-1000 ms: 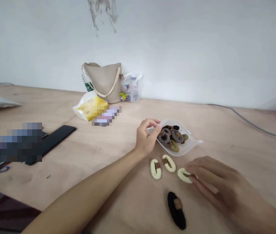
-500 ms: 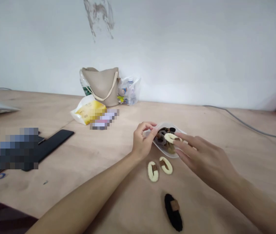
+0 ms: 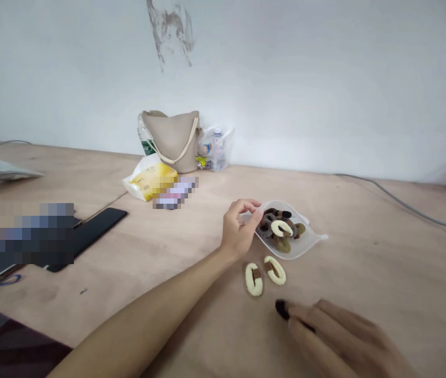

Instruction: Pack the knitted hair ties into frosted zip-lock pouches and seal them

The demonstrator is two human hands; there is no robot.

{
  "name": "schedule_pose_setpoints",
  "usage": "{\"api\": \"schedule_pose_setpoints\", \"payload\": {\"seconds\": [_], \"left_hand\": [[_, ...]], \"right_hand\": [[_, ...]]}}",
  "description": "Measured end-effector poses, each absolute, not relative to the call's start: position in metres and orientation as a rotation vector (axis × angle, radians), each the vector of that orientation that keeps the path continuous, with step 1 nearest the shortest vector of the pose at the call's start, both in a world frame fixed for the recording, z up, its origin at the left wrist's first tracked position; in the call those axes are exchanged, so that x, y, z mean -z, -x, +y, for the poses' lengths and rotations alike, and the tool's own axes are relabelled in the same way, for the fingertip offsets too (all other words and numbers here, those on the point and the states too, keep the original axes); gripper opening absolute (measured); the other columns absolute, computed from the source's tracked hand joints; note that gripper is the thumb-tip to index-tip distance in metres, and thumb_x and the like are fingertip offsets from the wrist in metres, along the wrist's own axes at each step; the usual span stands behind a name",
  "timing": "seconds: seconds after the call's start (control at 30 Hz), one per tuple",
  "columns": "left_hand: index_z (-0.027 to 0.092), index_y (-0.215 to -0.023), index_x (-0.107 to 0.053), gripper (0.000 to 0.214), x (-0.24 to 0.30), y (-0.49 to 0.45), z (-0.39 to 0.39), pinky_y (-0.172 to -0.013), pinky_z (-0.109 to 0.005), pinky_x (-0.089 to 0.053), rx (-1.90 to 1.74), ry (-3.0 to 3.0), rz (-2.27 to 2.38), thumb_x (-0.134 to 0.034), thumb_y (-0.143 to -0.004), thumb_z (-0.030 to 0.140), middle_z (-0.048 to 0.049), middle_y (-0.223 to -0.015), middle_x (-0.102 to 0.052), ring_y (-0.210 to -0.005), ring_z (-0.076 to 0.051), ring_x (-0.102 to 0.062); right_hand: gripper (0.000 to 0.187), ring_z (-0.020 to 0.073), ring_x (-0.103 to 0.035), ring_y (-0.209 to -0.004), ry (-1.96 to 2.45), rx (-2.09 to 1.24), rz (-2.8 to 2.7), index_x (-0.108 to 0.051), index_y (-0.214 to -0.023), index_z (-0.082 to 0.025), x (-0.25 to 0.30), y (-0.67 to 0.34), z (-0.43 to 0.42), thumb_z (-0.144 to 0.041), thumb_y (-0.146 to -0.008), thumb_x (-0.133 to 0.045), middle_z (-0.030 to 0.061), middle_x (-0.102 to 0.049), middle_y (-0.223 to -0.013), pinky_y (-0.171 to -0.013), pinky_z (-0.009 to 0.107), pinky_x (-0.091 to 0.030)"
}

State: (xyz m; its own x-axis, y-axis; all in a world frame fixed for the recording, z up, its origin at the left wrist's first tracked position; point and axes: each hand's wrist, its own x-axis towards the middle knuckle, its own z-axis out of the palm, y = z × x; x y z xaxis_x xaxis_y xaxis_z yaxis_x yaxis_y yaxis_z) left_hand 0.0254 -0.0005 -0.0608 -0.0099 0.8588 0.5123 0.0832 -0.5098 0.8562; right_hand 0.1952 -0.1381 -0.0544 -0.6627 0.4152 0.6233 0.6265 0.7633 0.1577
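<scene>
Left hand (image 3: 238,228): fingers pinched on the rim of a clear plastic pouch (image 3: 306,242), which held fuzzy hair ties (image 3: 280,227). Right hand (image 3: 336,336): fingers partly over a black hair tie (image 3: 282,310), grip unclear. Cream hair tie (image 3: 253,279) lay between.

Left hand (image 3: 238,231) pinches pouch (image 3: 303,244); right hand (image 3: 333,336) covers hairband (image 3: 281,310).

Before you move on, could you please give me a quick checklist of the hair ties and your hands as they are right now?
1. Left hand pinching the edge of the clear plastic pouch: ok.
2. Cream hair tie lying in the pouch: ok.
3. Right hand has a firm hold on the black hair tie: cannot tell; its fingers cover most of it.
4. Two cream hair ties in the pouch: not ok; they lie on the wooden table.
</scene>
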Motion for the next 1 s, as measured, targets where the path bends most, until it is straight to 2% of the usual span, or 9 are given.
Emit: {"api": "schedule_pose_setpoints", "payload": {"seconds": [0.07, 0.13, 0.27, 0.47, 0.57, 0.67, 0.73, 0.87, 1.0], "left_hand": [[0.019, -0.066, -0.053, 0.015, 0.060, -0.025, 0.000, -0.085, -0.035, -0.045, -1.581, -1.644, 0.983, -0.060, -0.078, 0.023, -0.0050, -0.090, -0.066, -0.091, -0.019, -0.060], [0.019, -0.066, -0.053, 0.014, 0.059, -0.025, 0.000, -0.085, -0.034, -0.044, -1.584, -1.640, 0.983, -0.060, -0.078, 0.024, -0.0050, -0.091, -0.065, -0.091, -0.020, -0.059], [0.019, -0.066, -0.054, 0.014, 0.058, -0.024, 0.000, -0.085, -0.034, -0.044, -1.597, -1.627, 1.008, -0.059, -0.078, 0.024, -0.0050, -0.090, -0.065, -0.092, -0.020, -0.060], [0.020, -0.066, -0.053, 0.014, 0.062, -0.027, 0.000, -0.085, -0.033, -0.044, -1.599, -1.660, 0.994, -0.060, -0.078, 0.022, -0.0044, -0.090, -0.066, -0.091, -0.019, -0.060], [0.020, -0.067, -0.053, 0.014, 0.063, -0.027, 0.000, -0.084, -0.034, -0.045, -1.603, -1.663, 0.998, -0.059, -0.079, 0.022, -0.0048, -0.091, -0.066, -0.091, -0.019, -0.059], [0.020, -0.067, -0.053, 0.014, 0.062, -0.025, -0.001, -0.084, -0.034, -0.044, -1.604, -1.662, 1.002, -0.059, -0.079, 0.022, -0.0049, -0.092, -0.065, -0.092, -0.019, -0.059], [0.019, -0.067, -0.053, 0.014, 0.061, -0.025, -0.001, -0.086, -0.035, -0.044, -1.604, -1.665, 1.003, -0.059, -0.079, 0.022, -0.0050, -0.091, -0.065, -0.092, -0.019, -0.059], [0.020, -0.066, -0.053, 0.015, 0.060, -0.025, -0.001, -0.087, -0.035, -0.043, -1.606, -1.668, 1.006, -0.059, -0.079, 0.022, -0.0048, -0.091, -0.065, -0.092, -0.020, -0.059], [0.019, -0.067, -0.054, 0.014, 0.058, -0.025, -0.002, -0.088, -0.036, -0.043, -1.618, -1.665, 1.021, -0.059, -0.079, 0.022, -0.0052, -0.091, -0.065, -0.093, -0.020, -0.060]], "right_hand": [[0.027, 0.0196, -0.064, -0.082, 0.802, 0.538, -2.299, -0.059, -0.097, -0.017, 0.039, -0.196, -0.113, -0.014, -0.091, -0.033, 0.0086, -0.069, -0.097, -0.069, 0.029, -0.051], [0.020, 0.0187, -0.064, -0.083, 0.896, 0.580, -2.238, -0.059, -0.098, -0.017, 0.028, -0.196, -0.083, -0.009, -0.087, -0.044, 0.0076, -0.069, -0.100, -0.072, 0.030, -0.051], [0.028, 0.0219, -0.064, -0.092, 1.011, 0.612, -2.275, -0.059, -0.107, -0.014, 0.030, -0.196, -0.053, -0.005, -0.085, -0.043, 0.0114, -0.064, -0.114, -0.071, 0.033, -0.053], [0.030, 0.0199, -0.063, -0.093, 0.864, 0.390, -2.366, -0.059, -0.108, -0.014, 0.059, -0.196, -0.099, -0.005, -0.083, -0.045, 0.0084, -0.067, -0.105, -0.078, 0.031, -0.053], [0.029, 0.0216, -0.063, -0.088, 0.908, 0.452, -2.499, -0.060, -0.107, -0.014, 0.070, -0.189, -0.110, -0.009, -0.086, -0.041, 0.0077, -0.067, -0.106, -0.071, 0.034, -0.054], [0.029, 0.0185, -0.062, -0.071, 0.893, 0.440, -2.519, -0.062, -0.096, -0.015, 0.071, -0.186, -0.114, -0.007, -0.087, -0.036, 0.0060, -0.069, -0.091, -0.058, 0.031, -0.052], [0.028, 0.0176, -0.061, -0.069, 0.808, 0.422, -2.479, -0.062, -0.091, -0.015, 0.065, -0.188, -0.116, -0.007, -0.086, -0.036, 0.0057, -0.069, -0.087, -0.057, 0.030, -0.051], [0.025, 0.0189, -0.062, -0.080, 0.850, 0.539, -2.386, -0.060, -0.101, -0.014, 0.048, -0.193, -0.098, -0.007, -0.086, -0.041, 0.0083, -0.068, -0.096, -0.069, 0.031, -0.051], [0.031, 0.0249, -0.061, -0.089, 1.049, 0.685, -2.316, -0.059, -0.109, -0.009, 0.043, -0.190, -0.059, -0.004, -0.084, -0.040, 0.0157, -0.062, -0.114, -0.071, 0.037, -0.051]]}}
